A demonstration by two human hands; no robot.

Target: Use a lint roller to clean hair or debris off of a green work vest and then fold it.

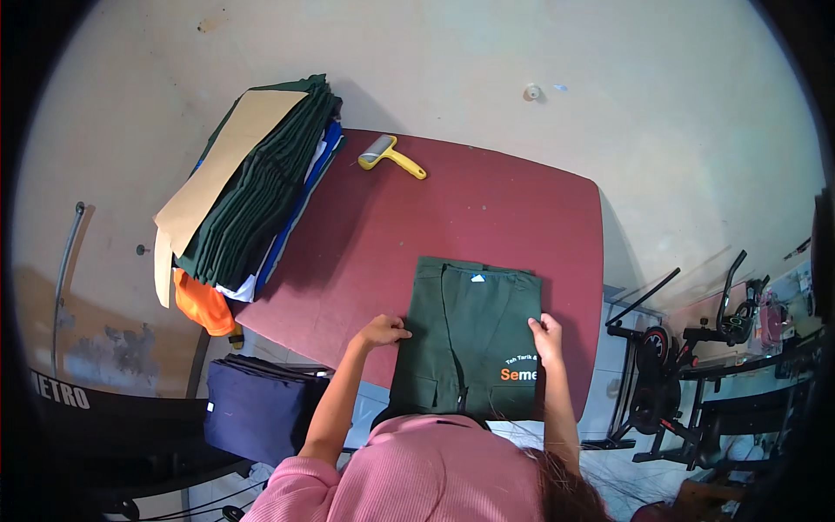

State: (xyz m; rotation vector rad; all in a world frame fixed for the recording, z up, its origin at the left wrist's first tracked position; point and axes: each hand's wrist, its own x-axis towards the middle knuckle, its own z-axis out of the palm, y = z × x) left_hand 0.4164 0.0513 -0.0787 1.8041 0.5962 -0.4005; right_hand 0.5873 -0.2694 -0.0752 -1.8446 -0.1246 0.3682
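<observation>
A folded dark green garment (479,326) with a zipper, pocket flaps and printed lettering lies on the red tabletop (509,215), close to my body. At its left edge is my left hand (386,331), thumb and fingers pinched on the fabric. My right hand (546,333) grips the opposite edge near the lettering, its thumb on top of the cloth. A small white and blue tag shows at the garment's upper end. Beyond it, near the table's far edge, lies a lint roller (393,158) with a yellow handle.
A tall stack of folded green garments (251,209) stands on the table's left, with brown paper (228,156) on top and orange cloth (202,303) below. Folded navy garments (258,414) sit lower left. An exercise bike (659,365) stands at the right; the wall borders the far edge.
</observation>
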